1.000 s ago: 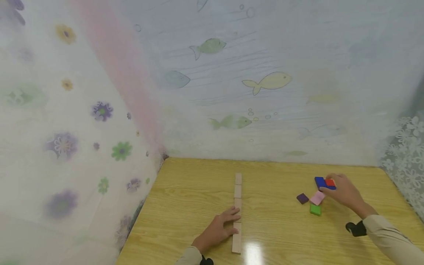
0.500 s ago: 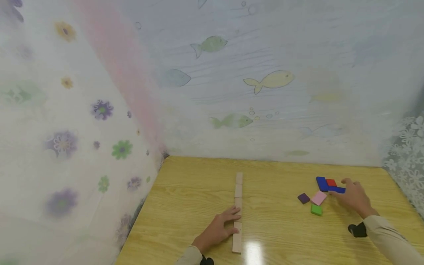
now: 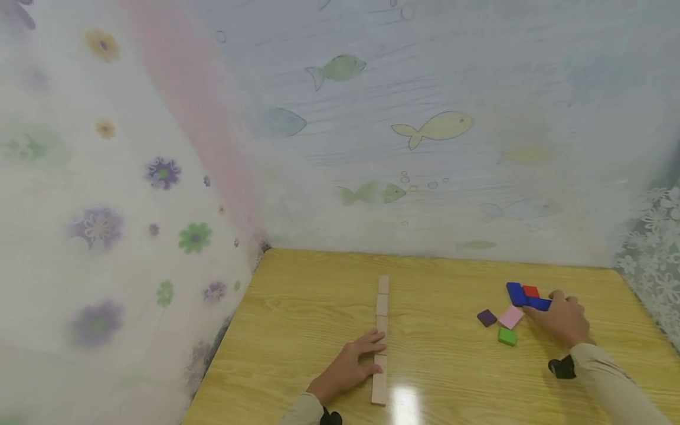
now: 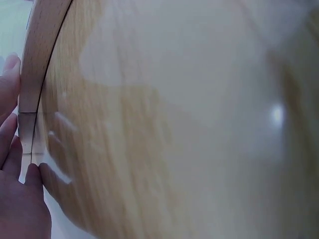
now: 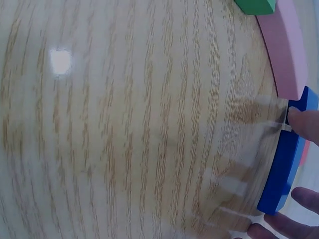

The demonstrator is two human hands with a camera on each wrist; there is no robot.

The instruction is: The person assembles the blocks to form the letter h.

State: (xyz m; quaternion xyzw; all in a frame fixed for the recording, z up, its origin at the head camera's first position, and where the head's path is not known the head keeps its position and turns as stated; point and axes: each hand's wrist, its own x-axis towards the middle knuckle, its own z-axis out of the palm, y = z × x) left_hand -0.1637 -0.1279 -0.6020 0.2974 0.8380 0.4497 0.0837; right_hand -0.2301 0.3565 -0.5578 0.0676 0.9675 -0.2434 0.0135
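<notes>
Shifted right hand (image 3: 564, 319) away from red block (image 3: 530, 291) over the last second; now gripping near blue block (image 3: 539, 304), just in front of red block, end to end between thumb and fingertips. Probably means handling that one, not red block. Touching plain block row (image 3: 382, 321), well left of red block, with straight, parted fingers of left hand (image 3: 347, 366). Noting wood-grain table (image 3: 451, 366) under red block, fish-painted wall (image 3: 451, 171) behind it.

No text or numbers can be read.
</notes>
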